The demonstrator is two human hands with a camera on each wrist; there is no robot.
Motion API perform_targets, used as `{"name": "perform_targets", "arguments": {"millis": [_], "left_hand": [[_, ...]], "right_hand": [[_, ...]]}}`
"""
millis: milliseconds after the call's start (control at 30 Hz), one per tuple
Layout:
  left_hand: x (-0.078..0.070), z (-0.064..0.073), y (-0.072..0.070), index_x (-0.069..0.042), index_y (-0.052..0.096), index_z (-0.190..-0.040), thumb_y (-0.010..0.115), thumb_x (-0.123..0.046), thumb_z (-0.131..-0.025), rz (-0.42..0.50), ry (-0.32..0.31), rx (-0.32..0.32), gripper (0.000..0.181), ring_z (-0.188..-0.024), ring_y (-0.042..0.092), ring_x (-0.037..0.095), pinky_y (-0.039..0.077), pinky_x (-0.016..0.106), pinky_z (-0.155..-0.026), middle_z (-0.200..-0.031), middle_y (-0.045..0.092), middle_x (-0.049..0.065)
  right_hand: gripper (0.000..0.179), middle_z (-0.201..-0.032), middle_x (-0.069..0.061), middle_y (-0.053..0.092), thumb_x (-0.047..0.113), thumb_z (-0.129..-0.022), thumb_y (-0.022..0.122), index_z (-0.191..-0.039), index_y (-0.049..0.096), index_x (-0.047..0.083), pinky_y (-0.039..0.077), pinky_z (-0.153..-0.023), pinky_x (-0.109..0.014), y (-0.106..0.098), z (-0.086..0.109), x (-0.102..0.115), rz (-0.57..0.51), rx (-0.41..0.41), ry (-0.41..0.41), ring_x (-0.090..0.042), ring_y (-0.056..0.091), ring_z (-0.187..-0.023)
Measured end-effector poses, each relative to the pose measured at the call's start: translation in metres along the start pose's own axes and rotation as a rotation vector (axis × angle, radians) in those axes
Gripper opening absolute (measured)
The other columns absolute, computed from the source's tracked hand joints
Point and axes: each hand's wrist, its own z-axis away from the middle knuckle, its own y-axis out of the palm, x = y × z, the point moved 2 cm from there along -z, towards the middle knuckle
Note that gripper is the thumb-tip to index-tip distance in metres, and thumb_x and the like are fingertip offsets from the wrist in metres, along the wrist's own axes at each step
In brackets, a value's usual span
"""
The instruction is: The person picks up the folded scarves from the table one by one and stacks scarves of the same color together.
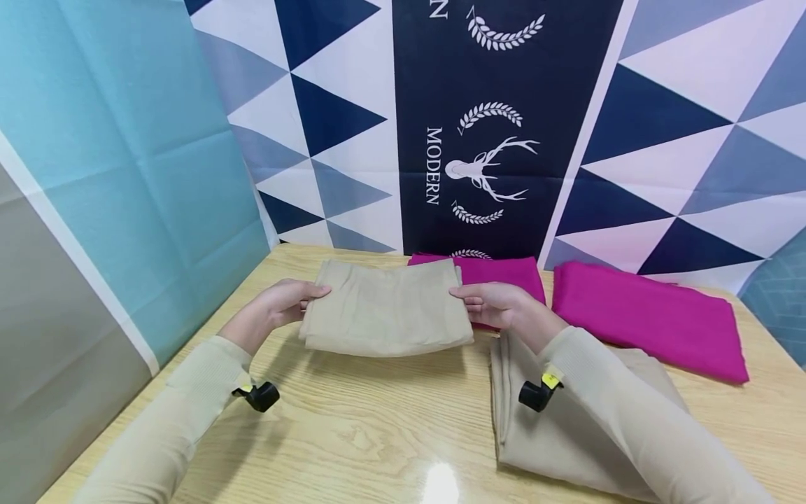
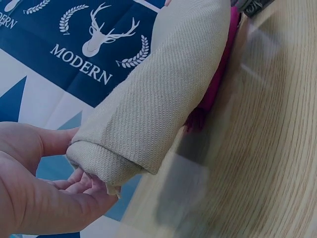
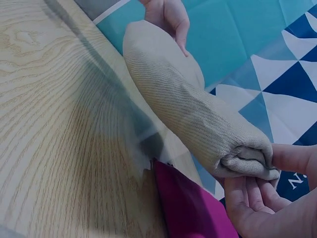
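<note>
A folded beige cloth (image 1: 387,308) is held up above the table between both hands, its shadow falling on the wood beneath. My left hand (image 1: 288,301) pinches its left edge, thumb on top and fingers below. At the opposite edge my right hand (image 1: 494,302) grips it the same way. From the left wrist the cloth (image 2: 148,99) shows a ribbed weave and a rounded, folded front edge. In the right wrist view, layered folds show at the end of the cloth (image 3: 198,114) beside the right fingers (image 3: 247,193).
A second folded beige cloth (image 1: 567,427) lies under my right forearm. Two folded magenta cloths stand at the back, one (image 1: 516,273) partly behind the held cloth, the other (image 1: 648,318) further right. Patterned fabric (image 1: 340,126) hangs behind the wooden table (image 1: 352,434).
</note>
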Motion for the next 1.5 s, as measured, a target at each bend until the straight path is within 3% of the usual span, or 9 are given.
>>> {"name": "perform_targets", "arguments": {"millis": [433,700,900,1133,1233,1500], "left_hand": [[0.0,-0.004,0.009,0.007,0.039,-0.138,0.049,-0.015,-0.1,0.017,0.015,0.027,0.045,-0.073,0.064,0.003,0.052,0.018,-0.071,-0.08,0.064,-0.008],[-0.003,-0.007,0.017,0.004,0.044,-0.132,0.049,-0.015,-0.1,0.021,0.036,0.038,0.038,-0.075,0.062,0.003,0.051,0.019,-0.071,-0.083,0.063,-0.009],[-0.008,-0.007,0.027,0.005,0.041,-0.137,0.051,-0.013,-0.099,0.05,0.045,0.021,0.044,-0.076,0.061,0.004,0.051,0.019,-0.071,-0.086,0.062,-0.008],[-0.012,-0.003,0.036,0.006,0.041,-0.138,0.05,-0.014,-0.099,0.038,0.05,0.015,0.045,-0.074,0.062,0.004,0.05,0.018,-0.07,-0.085,0.062,-0.008],[-0.013,-0.002,0.039,0.007,0.041,-0.137,0.05,-0.013,-0.099,0.036,0.053,0.011,0.044,-0.074,0.062,0.004,0.05,0.019,-0.07,-0.083,0.062,-0.008],[-0.013,-0.004,0.046,0.008,0.046,-0.134,0.053,-0.012,-0.098,0.059,0.052,-0.02,0.042,-0.072,0.061,0.005,0.051,0.019,-0.067,-0.079,0.063,-0.008]], "right_hand": [[0.004,-0.088,0.004,0.066,0.012,-0.097,0.054,-0.1,0.055,0.009,0.053,-0.079,-0.02,-0.009,0.013,-0.001,-0.001,0.047,-0.028,-0.005,0.064,-0.084],[0.02,-0.09,0.006,0.066,0.015,-0.096,0.056,-0.112,0.047,0.006,0.053,-0.08,-0.019,-0.017,0.019,0.0,-0.016,0.031,-0.021,-0.004,0.064,-0.086],[0.026,-0.092,0.007,0.066,0.016,-0.096,0.057,-0.116,0.044,0.006,0.052,-0.083,-0.02,-0.026,0.027,-0.001,0.0,0.031,-0.032,-0.003,0.064,-0.089],[0.005,-0.092,0.007,0.069,0.015,-0.097,0.057,-0.1,0.059,0.012,0.053,-0.083,-0.021,-0.033,0.035,-0.001,-0.025,0.046,-0.036,-0.003,0.065,-0.089],[0.007,-0.092,0.007,0.069,0.016,-0.096,0.057,-0.092,0.063,0.017,0.052,-0.083,-0.021,-0.035,0.038,-0.001,-0.017,0.051,-0.035,-0.003,0.065,-0.089],[0.012,-0.092,0.006,0.069,0.015,-0.096,0.059,-0.089,0.068,0.017,0.053,-0.082,-0.021,-0.04,0.047,-0.001,-0.053,0.053,-0.038,-0.004,0.065,-0.088]]}}
